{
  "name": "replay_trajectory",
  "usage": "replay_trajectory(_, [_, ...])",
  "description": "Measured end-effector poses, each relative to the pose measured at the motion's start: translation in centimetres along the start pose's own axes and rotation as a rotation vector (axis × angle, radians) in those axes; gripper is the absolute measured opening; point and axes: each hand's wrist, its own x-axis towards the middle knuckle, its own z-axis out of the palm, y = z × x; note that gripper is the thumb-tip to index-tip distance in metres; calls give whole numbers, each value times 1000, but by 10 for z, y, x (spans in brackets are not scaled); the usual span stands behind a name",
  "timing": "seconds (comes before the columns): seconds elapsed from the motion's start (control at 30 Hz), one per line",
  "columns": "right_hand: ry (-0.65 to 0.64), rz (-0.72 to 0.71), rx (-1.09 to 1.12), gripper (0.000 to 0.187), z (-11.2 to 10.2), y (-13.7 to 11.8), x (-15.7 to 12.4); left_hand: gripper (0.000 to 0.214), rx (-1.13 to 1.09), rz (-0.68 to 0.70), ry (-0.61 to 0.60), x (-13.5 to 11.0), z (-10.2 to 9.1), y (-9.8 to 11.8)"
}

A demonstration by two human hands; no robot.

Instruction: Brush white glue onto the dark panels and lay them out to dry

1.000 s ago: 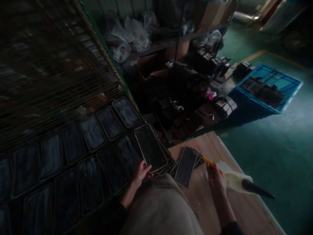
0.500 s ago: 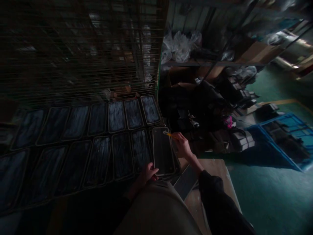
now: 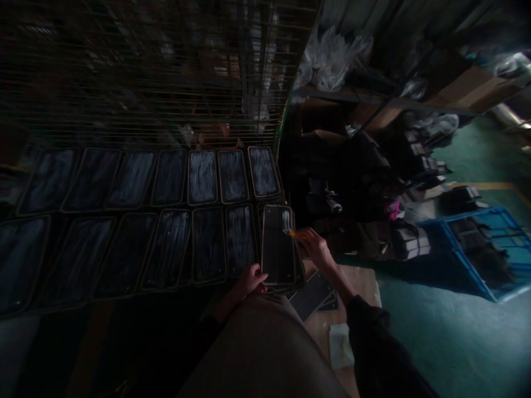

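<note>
My left hand (image 3: 250, 281) grips the near edge of a stack of dark rectangular panels (image 3: 277, 251), holding it up in front of me. My right hand (image 3: 317, 247) is closed on a small brush with an orange handle (image 3: 291, 231). The brush tip touches the top right corner of the uppermost panel and leaves a pale smear there. To the left, two rows of similar panels (image 3: 199, 179) streaked with white coating lie flat on a wire rack.
A wooden table (image 3: 357, 282) below my right arm carries more dark panels (image 3: 313, 296) and a white cloth (image 3: 340, 345). Wire shelving (image 3: 166, 72) rises behind the rack. Cluttered shelves, boxes and a blue crate (image 3: 477, 243) stand on the green floor to the right.
My right hand left the table with the brush and reached the top panel; the brush has now laid a pale smear on its corner. The view swung left.
</note>
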Motion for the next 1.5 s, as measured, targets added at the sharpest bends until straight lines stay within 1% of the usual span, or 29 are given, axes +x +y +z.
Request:
replay_trajectory(0.1, [-133,42,62,20,-10,-16,-32,34,-19,-8,-3,-2,0,0])
replay_trajectory(0.17, [-227,84,81,19,-16,-25,-48,32,-31,-12,-4,-3,-1,1])
replay_trajectory(0.23, [-319,131,108,17,-19,-30,-55,30,-37,-18,-2,-4,0,2])
replay_trajectory(0.3, [-365,174,156,17,-18,-29,-51,30,-37,-25,4,-4,0,3])
replay_trajectory(0.33, [-355,184,178,18,-17,-25,-45,30,-36,-23,5,-4,-1,3])
replay_trajectory(0.4, [-278,179,191,20,-13,-14,-25,30,-32,-9,5,-4,-1,2])
replay_trajectory(0.5, [-80,108,112,22,-7,2,16,31,-15,29,1,-5,-1,0])
replay_trajectory(0.6, [100,30,14,22,0,11,55,30,-27,40,2,-5,-2,-2])
replay_trajectory(0.67, [165,-1,-22,21,6,12,73,30,-46,33,4,-5,-2,-2])
replay_trajectory(0.73, [169,-24,-51,20,14,10,79,29,-60,22,8,-6,-2,-1])
replay_trajectory(0.77, [143,-33,-64,20,17,8,77,29,-68,20,10,-6,-2,-1])
replay_trajectory(0.83, [57,-44,-76,20,21,1,65,28,-90,23,6,-8,-2,0])
replay_trajectory(0.9, [-69,-49,-57,20,20,-11,43,29,-123,36,-4,-8,-3,0])
replay_trajectory(0.97, [-206,-38,-14,20,14,-26,17,30,-153,39,-9,-8,-4,-2])
replay_trajectory(1.07, [-393,38,58,18,5,-47,-15,30,-186,26,-9,-5,-5,-6])
replay_trajectory(1.13, [-483,115,116,18,4,-51,-23,29,-196,23,-11,-3,-5,-8])
replay_trajectory(1.2, [-518,187,201,19,7,-45,-16,29,-204,23,-5,-2,-5,-10])
replay_trajectory(1.23, [-500,213,237,20,9,-39,-7,28,-206,22,-5,-3,-5,-10])
replay_trajectory(1.27, [-447,226,255,21,12,-32,5,28,-204,21,-7,-3,-5,-10])
replay_trajectory(1.33, [-269,196,228,20,17,-18,33,27,-190,31,-16,-6,-5,-8])
replay_trajectory(1.4, [-79,100,127,18,21,-8,62,27,-171,39,-19,-8,-5,-7])
replay_trajectory(1.43, [-8,44,73,17,23,-6,74,28,-168,38,-13,-10,-5,-6])
replay_trajectory(1.5, [73,-49,-7,16,27,-4,92,30,-174,31,-5,-11,-6,-5])
